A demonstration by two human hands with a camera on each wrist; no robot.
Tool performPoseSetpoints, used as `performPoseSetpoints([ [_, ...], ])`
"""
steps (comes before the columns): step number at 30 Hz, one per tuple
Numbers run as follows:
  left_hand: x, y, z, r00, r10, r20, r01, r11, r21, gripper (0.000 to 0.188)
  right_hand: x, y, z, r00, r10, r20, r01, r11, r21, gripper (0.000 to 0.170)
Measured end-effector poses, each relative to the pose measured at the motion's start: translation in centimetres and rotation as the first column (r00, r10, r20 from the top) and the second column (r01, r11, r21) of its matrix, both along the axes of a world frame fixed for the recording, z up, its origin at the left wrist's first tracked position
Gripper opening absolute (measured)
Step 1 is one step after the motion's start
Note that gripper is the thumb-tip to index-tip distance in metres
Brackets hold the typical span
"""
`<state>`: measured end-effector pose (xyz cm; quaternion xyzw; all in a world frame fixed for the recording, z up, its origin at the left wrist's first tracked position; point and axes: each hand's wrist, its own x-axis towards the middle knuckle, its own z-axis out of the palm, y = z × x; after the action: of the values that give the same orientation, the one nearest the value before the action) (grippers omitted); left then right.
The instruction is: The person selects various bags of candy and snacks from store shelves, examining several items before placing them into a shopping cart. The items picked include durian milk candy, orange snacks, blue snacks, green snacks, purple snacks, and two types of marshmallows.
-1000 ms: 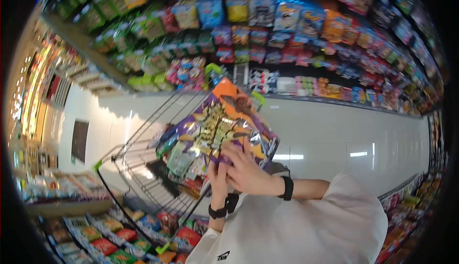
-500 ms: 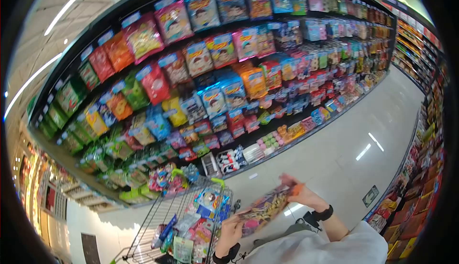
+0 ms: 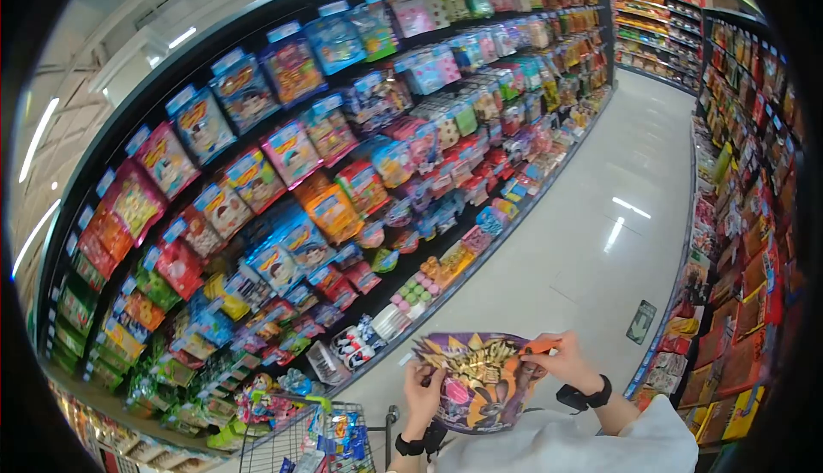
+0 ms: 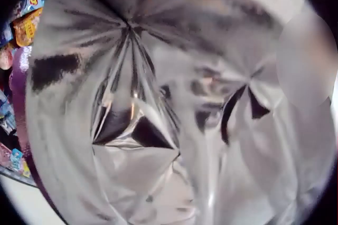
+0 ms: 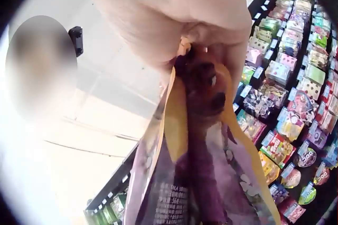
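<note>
In the head view a purple and orange snack bag [image 3: 484, 383] with gold lettering is held up in front of the body, its printed face toward the head camera. My left hand [image 3: 421, 398] grips its left side. At the upper right corner, my right hand [image 3: 566, 362] pinches the bag. The right wrist view shows the fingers of the right hand [image 5: 179, 14] bunching the bag's orange-trimmed edge, with fine print on the purple side below. Crinkled silver foil [image 4: 142, 172] with a purple edge fills most of the left wrist view, where the left hand is hidden.
A wire shopping cart [image 3: 330, 439] with packaged goods inside stands at lower left. Long shelves of hanging snack bags [image 3: 291, 156] run along the left; another stocked shelf [image 3: 746, 276] lines the right. The tiled aisle floor [image 3: 600, 216] lies between them.
The bag was over the cart with both hands on it, then moved right, away from the cart. It has turned from edge-on to face the head camera. The head view has swung up the aisle.
</note>
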<state>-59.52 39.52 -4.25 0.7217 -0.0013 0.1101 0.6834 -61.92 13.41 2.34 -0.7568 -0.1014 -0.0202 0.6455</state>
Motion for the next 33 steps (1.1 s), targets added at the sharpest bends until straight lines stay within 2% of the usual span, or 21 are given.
performPoseSetpoints([
  [2,2.4,-3.2,-0.6,0.991,-0.117,-0.061,0.121,0.991,0.064,0.031,0.6,-2.1,0.6,0.982,-0.19,-0.008,0.19,0.982,-0.01,0.013],
  [4,4.8,-6.9,-0.8,0.992,-0.127,0.001,0.127,0.989,-0.073,0.037,2.2,-6.2,-3.0,0.957,-0.288,0.028,0.289,0.955,-0.065,0.018],
  [6,7.4,-8.8,-1.3,0.974,-0.207,0.093,0.208,0.978,0.003,0.039,3.5,-9.5,-2.3,0.856,-0.488,0.168,0.51,0.85,-0.13,0.018],
  [7,8.4,-9.8,-1.0,0.971,-0.23,0.063,0.236,0.967,-0.093,0.037,3.6,-10.9,-1.4,0.908,-0.389,0.157,0.419,0.854,-0.309,0.02],
  [8,9.2,-10.6,-0.7,0.968,-0.249,0.03,0.25,0.95,-0.188,0.036,4.1,-11.5,-3.2,0.907,-0.319,0.276,0.37,0.916,-0.155,0.018],
  [10,10.9,-11.7,-0.6,0.969,-0.244,0.026,0.245,0.953,-0.177,0.036,4.7,-14.3,-3.3,0.968,-0.201,-0.149,0.224,0.962,0.159,0.018],
  [11,12.3,-12.0,-1.0,0.966,-0.257,0.008,0.254,0.949,-0.187,0.036,5.8,-16.1,-3.5,0.973,-0.178,-0.149,0.2,0.968,0.154,0.018],
  [13,14.1,-12.7,-1.2,0.969,-0.246,-0.028,0.236,0.951,-0.2,0.037,7.7,-18.7,-3.9,0.865,-0.479,-0.149,0.5,0.805,0.319,0.017],
  [14,15.2,-13.0,-1.1,0.971,-0.235,-0.032,0.226,0.957,-0.185,0.035,8.9,-19.1,-3.9,0.874,-0.459,-0.159,0.486,0.816,0.314,0.017],
  [16,17.0,-13.5,-1.1,0.977,-0.208,-0.041,0.198,0.965,-0.173,0.034,12.0,-19.4,-3.0,0.78,-0.601,-0.174,0.611,0.792,0.006,0.017],
  [17,18.1,-13.9,-1.2,0.978,-0.204,-0.041,0.196,0.971,-0.139,0.033,13.2,-19.5,-4.9,0.869,-0.494,-0.033,0.494,0.869,0.004,0.017],
  [18,19.1,-14.3,-1.3,0.979,-0.199,-0.043,0.194,0.976,-0.103,0.032,14.0,-19.2,-5.2,0.94,-0.339,-0.034,0.335,0.938,-0.09,0.018],
  [20,20.5,-15.1,-1.3,0.966,-0.259,-0.006,0.258,0.965,-0.054,0.038,16.6,-19.2,-5.5,0.977,-0.203,0.067,0.209,0.971,-0.116,0.017],
  [21,22.0,-15.7,-1.0,0.939,-0.34,0.047,0.341,0.94,0.001,0.045,18.7,-19.6,-4.4,0.979,-0.194,0.066,0.2,0.973,-0.115,0.017],
  [23,24.1,-17.0,-0.2,0.912,-0.4,0.088,0.399,0.916,0.036,0.055,22.8,-21.3,-1.4,0.947,-0.156,-0.282,0.217,0.956,0.198,0.016],
  [25,27.3,-18.4,0.8,0.871,-0.457,0.179,0.436,0.888,0.143,0.07,26.9,-22.1,0.3,0.973,-0.13,-0.191,0.178,0.949,0.259,0.017],
  [26,29.0,-19.1,1.2,0.869,-0.448,0.209,0.41,0.89,0.199,0.076,29.1,-22.8,-0.2,0.984,-0.162,-0.08,0.173,0.971,0.166,0.02],
  [28,31.6,-20.9,4.4,0.905,-0.42,0.074,0.406,0.902,0.148,0.078,32.3,-23.2,2.2,0.986,-0.072,-0.147,0.117,0.941,0.318,0.026],
  [30,35.0,-21.2,4.7,0.895,-0.44,0.076,0.437,0.898,0.053,0.095,35.3,-24.0,3.5,0.989,-0.115,-0.093,0.134,0.962,0.237,0.026],
  [32,37.4,-22.9,7.9,0.875,-0.479,0.066,0.483,0.858,-0.176,0.105,38.6,-25.0,4.3,0.995,-0.095,-0.025,0.098,0.978,0.185,0.027],
  [33,37.8,-24.1,9.6,0.913,-0.406,0.044,0.408,0.901,-0.15,0.102,40.2,-25.3,4.5,0.996,-0.085,-0.025,0.088,0.978,0.189,0.027],
])
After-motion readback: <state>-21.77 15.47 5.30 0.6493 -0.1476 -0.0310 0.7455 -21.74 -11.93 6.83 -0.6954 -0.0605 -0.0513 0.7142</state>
